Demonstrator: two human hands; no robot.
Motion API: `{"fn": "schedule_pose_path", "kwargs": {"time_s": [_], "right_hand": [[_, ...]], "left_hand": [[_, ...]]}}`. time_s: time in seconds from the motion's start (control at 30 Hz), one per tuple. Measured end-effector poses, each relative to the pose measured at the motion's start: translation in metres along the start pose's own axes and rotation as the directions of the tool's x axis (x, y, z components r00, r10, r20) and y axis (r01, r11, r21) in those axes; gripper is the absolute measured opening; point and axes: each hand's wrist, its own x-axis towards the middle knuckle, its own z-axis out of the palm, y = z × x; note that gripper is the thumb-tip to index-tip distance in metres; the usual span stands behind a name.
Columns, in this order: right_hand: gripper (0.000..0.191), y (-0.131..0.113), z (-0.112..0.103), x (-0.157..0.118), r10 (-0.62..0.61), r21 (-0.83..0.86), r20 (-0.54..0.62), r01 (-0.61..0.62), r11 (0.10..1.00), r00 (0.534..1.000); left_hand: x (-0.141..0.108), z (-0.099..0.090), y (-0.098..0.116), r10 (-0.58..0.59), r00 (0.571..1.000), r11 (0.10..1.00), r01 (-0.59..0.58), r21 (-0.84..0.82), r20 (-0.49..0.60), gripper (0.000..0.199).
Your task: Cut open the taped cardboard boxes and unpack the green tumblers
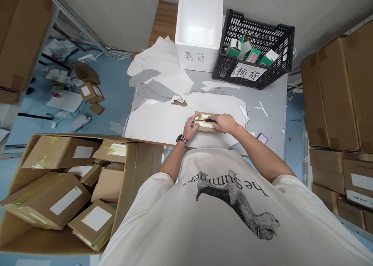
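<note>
A small flat cardboard box (205, 128) lies near the table's front edge, with yellowish tape and a white label on top. My right hand (225, 123) is closed round a red and black tool (208, 120), whose thin tip points left along the tape. At the box's left end, my left hand (190, 127) rests with its fingers on the cardboard, steadying it, and a dark watch and a colourful band circle that wrist.
White foam box (198, 56) and black crate (253, 73) with green-white boxes stand at the table's back. Torn white sheets (163, 72) cover the left part. A phone (262, 138) lies right. A large carton (140, 180) of parcels stands left; stacked cartons (329, 99) stand right.
</note>
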Motion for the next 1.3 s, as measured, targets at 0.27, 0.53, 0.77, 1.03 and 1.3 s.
{"fn": "schedule_pose_path", "kwargs": {"time_s": [0.27, 0.53, 0.77, 1.03, 1.3], "right_hand": [[0.055, -0.010, -0.001, 0.001, 0.050, -0.081, 0.042, -0.046, 0.996, 0.998], [0.057, 0.003, 0.011, -0.008, -0.004, -0.176, 0.056, 0.013, 0.984, 0.998], [0.054, 0.024, 0.022, -0.026, 0.065, -0.187, 0.117, -0.042, 0.982, 0.991], [0.053, 0.023, 0.012, -0.031, 0.095, -0.179, 0.135, -0.070, 0.981, 0.986], [0.054, 0.062, 0.012, -0.060, 0.192, -0.273, 0.177, -0.139, 0.952, 0.965]], "left_hand": [[0.000, -0.001, 0.007, -0.036, 0.999, 0.999, 0.036, -0.003, 0.003, 0.071], [-0.002, -0.001, 0.017, -0.030, 1.000, 1.000, 0.030, -0.005, -0.007, 0.066], [-0.002, 0.000, 0.019, -0.041, 0.999, 0.999, 0.041, 0.007, -0.026, 0.063], [-0.003, 0.000, 0.009, 0.009, 1.000, 0.997, -0.008, 0.070, -0.006, 0.064], [-0.002, 0.000, -0.005, 0.038, 0.999, 0.971, -0.044, 0.236, 0.029, 0.066]]}}
